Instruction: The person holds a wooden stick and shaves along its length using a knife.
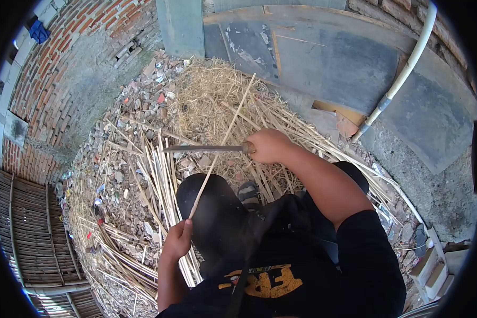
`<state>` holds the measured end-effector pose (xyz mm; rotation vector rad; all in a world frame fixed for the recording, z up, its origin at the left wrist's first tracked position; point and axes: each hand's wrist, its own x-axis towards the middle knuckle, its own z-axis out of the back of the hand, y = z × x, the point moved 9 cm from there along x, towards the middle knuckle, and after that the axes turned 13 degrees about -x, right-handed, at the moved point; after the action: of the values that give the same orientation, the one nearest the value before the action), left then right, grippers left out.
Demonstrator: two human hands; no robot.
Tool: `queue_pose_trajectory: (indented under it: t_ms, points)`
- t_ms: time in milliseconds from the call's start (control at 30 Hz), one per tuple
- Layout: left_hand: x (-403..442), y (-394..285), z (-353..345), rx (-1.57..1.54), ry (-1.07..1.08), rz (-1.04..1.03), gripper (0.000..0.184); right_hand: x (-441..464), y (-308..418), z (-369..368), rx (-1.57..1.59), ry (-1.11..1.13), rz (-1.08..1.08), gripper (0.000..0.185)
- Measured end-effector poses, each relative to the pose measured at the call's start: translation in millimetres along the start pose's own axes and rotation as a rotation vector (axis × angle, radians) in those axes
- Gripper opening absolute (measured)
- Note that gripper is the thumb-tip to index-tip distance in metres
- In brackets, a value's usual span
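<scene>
My left hand point(178, 239) is closed around the lower end of a thin bamboo strip point(226, 137), which slants up and away to the right. In my right hand point(268, 146) is the handle of a long knife point(204, 148), its dark blade pointing left. The blade crosses the strip about midway along it; whether the two touch I cannot tell. Below the blade, the strip passes over my dark-clothed knee point(209, 193). A bundle of split bamboo strips point(167, 177) lies on the ground just left of that knee.
Pale shavings point(209, 98) are heaped ahead, with more bamboo strips point(291, 124) to their right. Rubble point(116, 175) covers the ground at left. A brick wall point(53, 100) stands far left, grey panels point(328, 58) ahead, and a white pipe point(408, 66) leans at right.
</scene>
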<state>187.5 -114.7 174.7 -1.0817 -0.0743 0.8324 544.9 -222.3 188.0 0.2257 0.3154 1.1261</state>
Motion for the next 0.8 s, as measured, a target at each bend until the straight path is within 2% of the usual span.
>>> queue_pose_trajectory:
  t_ms: [67, 167, 267, 333, 433, 533, 633, 800]
  points:
    - [3, -3, -2, 0.031, 0.0, -0.013, 0.056, -6, 26, -8, -0.092, -0.001, 0.136, 0.018]
    - [0, 1, -3, 0.018, -0.016, -0.039, 0.056, 5, 1, -8, -0.02, 0.081, 0.036, 0.019]
    - [6, 8, 2, -0.018, -0.021, -0.074, 0.057, 30, -60, -22, 0.162, -0.087, -0.108, 0.03]
    - [4, 1, 4, 0.036, -0.035, -0.078, 0.058, 25, -69, -7, 0.225, -0.14, -0.175, 0.037]
    - [2, -12, 4, 0.103, -0.053, -0.087, 0.057, 22, -49, -8, 0.073, -0.025, -0.107, 0.034]
    - [0, -17, -2, 0.141, -0.085, -0.11, 0.052, 0, -1, -14, 0.039, 0.109, 0.014, 0.028]
    - [-1, -21, -6, 0.225, -0.125, -0.167, 0.048, -13, 26, -5, -0.088, 0.085, 0.116, 0.022]
    - [-4, -22, -6, 0.26, -0.187, -0.217, 0.045, 27, -58, -19, 0.131, 0.033, -0.079, 0.027]
